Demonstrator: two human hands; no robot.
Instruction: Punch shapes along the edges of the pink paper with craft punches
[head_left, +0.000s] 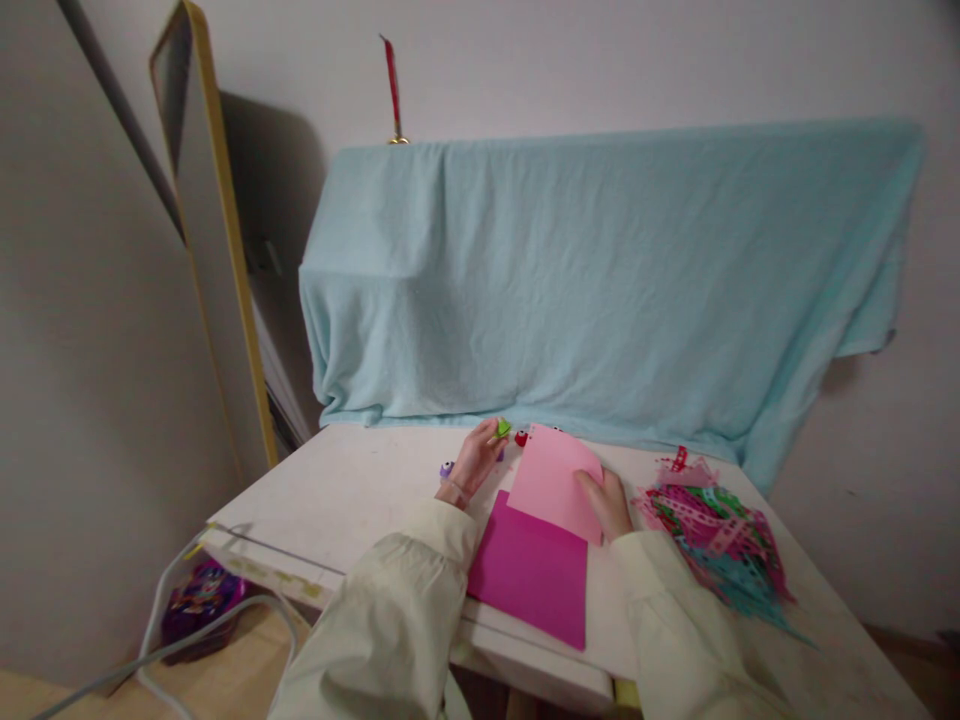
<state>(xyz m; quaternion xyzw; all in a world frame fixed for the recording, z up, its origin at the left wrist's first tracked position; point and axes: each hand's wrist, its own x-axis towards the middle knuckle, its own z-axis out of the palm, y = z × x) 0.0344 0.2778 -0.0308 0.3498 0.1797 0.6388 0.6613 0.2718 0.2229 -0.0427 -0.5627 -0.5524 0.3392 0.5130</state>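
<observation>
My left hand [478,458] is closed on a small bright green object [503,428], pinched at the fingertips; its exact kind is too small to tell. A pale pink sheet [551,480] is gripped along its right edge by my right hand [606,500], thumb on top. That sheet is raised and slightly curled, and it overlaps the far part of a magenta sheet [529,570] lying on the white table [330,500]. Close to my left hand sit a small red object [521,438] and a small purple one [447,469], both with eye-like spots.
On the table's right lies a tangled heap of punched paper strips [720,530] in pink, green, red and teal. A light blue cloth [600,290] drapes behind the table. To the left are a framed mirror [217,250], a white cable [154,610] and a purple bag-like item [199,605].
</observation>
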